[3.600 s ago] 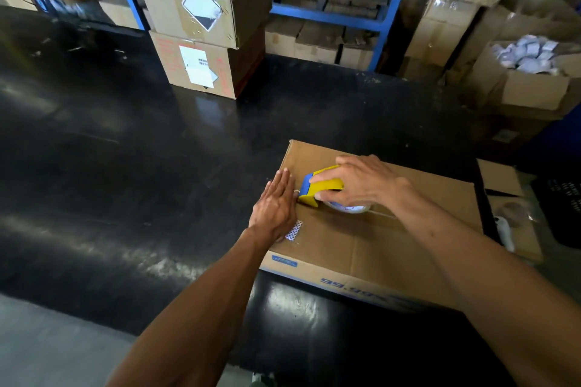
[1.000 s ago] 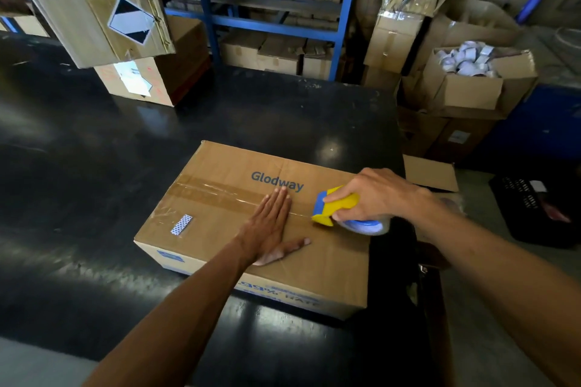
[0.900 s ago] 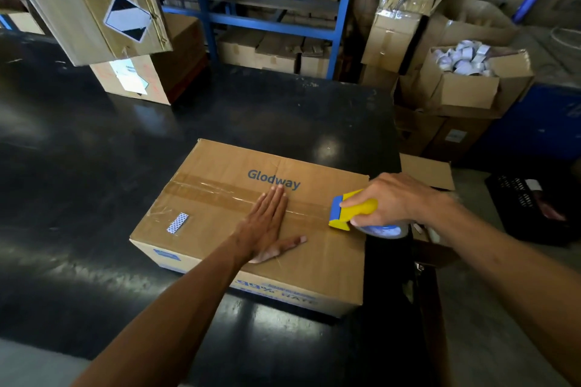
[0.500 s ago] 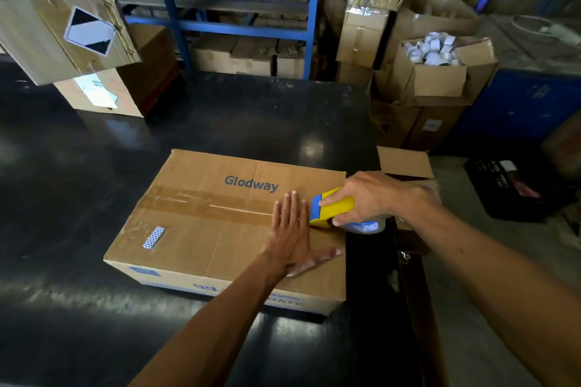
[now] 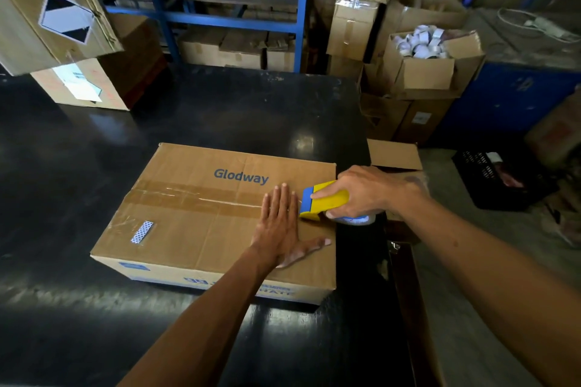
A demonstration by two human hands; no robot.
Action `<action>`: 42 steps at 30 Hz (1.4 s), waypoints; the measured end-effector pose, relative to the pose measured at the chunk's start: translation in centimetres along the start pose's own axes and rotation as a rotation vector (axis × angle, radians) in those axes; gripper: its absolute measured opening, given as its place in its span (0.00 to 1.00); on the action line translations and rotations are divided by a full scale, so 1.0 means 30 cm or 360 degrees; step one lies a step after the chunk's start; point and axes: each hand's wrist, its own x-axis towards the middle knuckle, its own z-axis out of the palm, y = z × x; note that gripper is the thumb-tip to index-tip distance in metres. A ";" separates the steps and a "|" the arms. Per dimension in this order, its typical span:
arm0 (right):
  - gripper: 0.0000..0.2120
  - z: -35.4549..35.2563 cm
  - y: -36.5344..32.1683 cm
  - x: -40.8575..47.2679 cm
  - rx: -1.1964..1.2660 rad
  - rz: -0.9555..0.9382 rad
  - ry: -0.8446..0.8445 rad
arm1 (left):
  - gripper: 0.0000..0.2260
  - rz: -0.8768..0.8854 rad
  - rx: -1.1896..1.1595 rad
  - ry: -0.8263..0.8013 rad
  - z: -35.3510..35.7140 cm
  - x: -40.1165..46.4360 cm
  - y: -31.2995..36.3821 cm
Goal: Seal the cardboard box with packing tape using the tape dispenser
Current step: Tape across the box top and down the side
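A brown cardboard box (image 5: 201,229) printed "Glodway" lies flat on the black table (image 5: 220,110). A strip of clear packing tape (image 5: 195,198) runs along its centre seam from the left edge to my hands. My left hand (image 5: 281,226) rests flat on the box top near the right end, fingers spread, pressing on the tape. My right hand (image 5: 367,195) grips the yellow and blue tape dispenser (image 5: 320,199) at the box's right edge, with its tape roll (image 5: 353,219) hanging just past the edge.
A tilted box with a black-and-white diamond label (image 5: 56,9) hangs above another box (image 5: 100,82) at the far left. Blue shelving (image 5: 220,19) stands behind. To the right are stacked cartons, an open carton of tape rolls (image 5: 421,50) and a black crate (image 5: 500,179).
The dispenser has travelled along the seam from the left end to the right edge, laying tape. My left hand followed rightward, staying flat on the box. The labelled box at far left has lifted and tilted.
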 end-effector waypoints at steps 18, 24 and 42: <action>0.26 0.181 0.145 -0.177 -0.0114 0.0208 -0.0079 | 0.50 0.0177 0.0036 -0.0065 -0.015 0.003 -0.012; 0.24 0.170 0.102 -0.177 -0.0276 0.0114 0.0022 | 0.41 0.0555 0.0144 -0.0038 -0.010 0.033 -0.010; 0.24 0.237 0.078 -0.251 0.0896 0.0988 0.0634 | 0.44 -0.0187 -0.0275 -0.0144 -0.038 0.115 0.163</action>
